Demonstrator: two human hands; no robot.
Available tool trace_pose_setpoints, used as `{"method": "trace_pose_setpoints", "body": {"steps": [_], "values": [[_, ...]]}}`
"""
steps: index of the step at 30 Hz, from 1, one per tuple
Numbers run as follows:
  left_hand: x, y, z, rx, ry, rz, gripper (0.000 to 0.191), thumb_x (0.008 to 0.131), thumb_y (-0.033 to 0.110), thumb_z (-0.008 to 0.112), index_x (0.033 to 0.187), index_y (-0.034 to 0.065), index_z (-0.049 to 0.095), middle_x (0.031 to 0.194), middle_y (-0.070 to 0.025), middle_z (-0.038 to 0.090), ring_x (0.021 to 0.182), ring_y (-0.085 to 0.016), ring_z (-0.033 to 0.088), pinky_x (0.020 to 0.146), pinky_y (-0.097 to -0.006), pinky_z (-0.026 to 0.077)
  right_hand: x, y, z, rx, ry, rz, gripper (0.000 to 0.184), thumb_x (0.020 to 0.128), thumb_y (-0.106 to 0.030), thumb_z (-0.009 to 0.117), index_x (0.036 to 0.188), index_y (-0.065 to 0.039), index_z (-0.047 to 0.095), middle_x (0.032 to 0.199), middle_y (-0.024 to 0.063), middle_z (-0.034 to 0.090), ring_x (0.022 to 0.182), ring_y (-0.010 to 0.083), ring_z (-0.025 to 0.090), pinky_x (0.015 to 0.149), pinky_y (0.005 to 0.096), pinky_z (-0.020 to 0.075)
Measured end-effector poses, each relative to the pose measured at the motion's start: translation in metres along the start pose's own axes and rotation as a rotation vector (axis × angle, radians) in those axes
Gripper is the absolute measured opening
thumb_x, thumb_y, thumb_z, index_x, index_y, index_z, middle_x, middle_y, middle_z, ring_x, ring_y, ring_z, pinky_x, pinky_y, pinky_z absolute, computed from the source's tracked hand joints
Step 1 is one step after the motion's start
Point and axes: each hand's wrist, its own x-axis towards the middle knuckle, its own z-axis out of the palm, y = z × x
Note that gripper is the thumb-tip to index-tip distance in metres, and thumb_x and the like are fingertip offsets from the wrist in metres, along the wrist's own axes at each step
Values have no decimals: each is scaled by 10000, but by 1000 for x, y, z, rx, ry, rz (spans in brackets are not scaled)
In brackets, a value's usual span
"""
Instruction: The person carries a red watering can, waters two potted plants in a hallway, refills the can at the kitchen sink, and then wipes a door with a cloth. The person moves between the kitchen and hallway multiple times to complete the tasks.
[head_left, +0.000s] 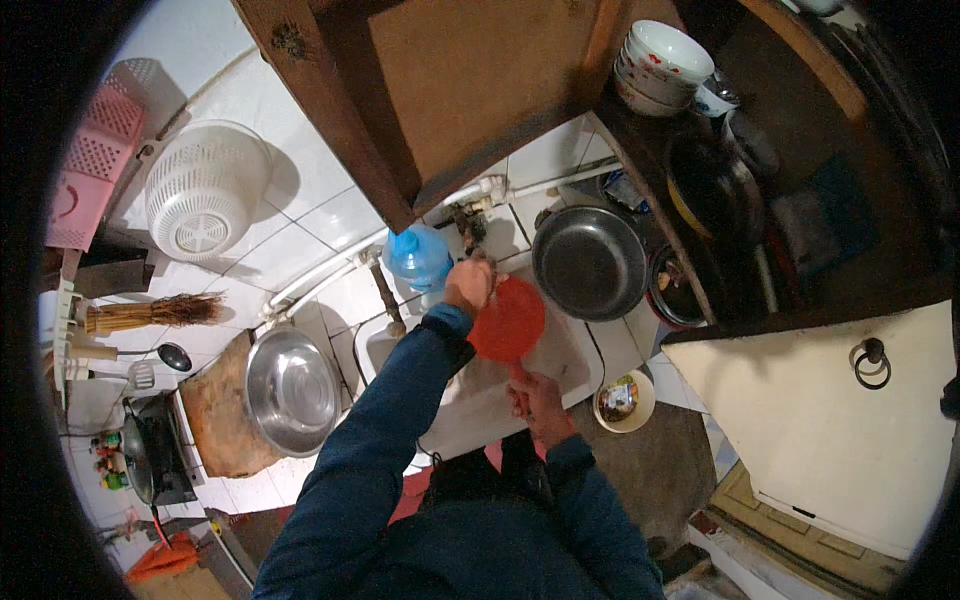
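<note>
My right hand is closed around the handle of a red plastic water dipper, which is held over a white ceramic sink. At the dipper's far left rim is my left hand, fingers curled, just below a dark, worn tap. Whether those fingers grip the tap or the rim is hidden. Beside the left hand stands a translucent blue plastic bottle. A dark nonstick pan rests on the tiled counter, right of the dipper.
An open wooden cabinet door hangs above the sink. Stacked bowls stand on the cabinet shelf. A steel basin sits on a wooden board at left. A waste bucket is right of the sink; a white colander hangs on the wall.
</note>
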Motion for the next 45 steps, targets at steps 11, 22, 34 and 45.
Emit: {"method": "trace_pose_setpoints", "body": {"steps": [11,22,34,45], "values": [[0,-8,26,29,201,38,349,1008,370,672,929,33,721,767,-167,714,764,-362,723,703,-473,587,-10,-2,1,10,46,8,190,950,-87,697,1112,6,664,809,70,652,613,160,607,492,319,499],[7,-2,13,-98,11,-91,437,920,454,762,930,18,737,1078,-246,706,948,-427,714,804,-507,580,2,6,-9,6,25,63,371,947,-55,699,1291,27,589,902,126,664,672,189,602,498,324,469],[13,-35,65,-276,389,34,348,931,363,768,929,19,713,881,-242,724,830,-443,713,729,-535,574,10,18,-7,-6,14,51,146,951,-130,704,992,5,664,784,90,645,568,167,562,464,329,413],[3,-16,31,-163,150,8,400,950,420,748,933,24,698,1005,-257,699,907,-458,684,797,-543,560,-1,17,-4,92,24,40,265,932,-64,703,1167,29,624,824,115,645,616,186,593,484,330,465]]}}
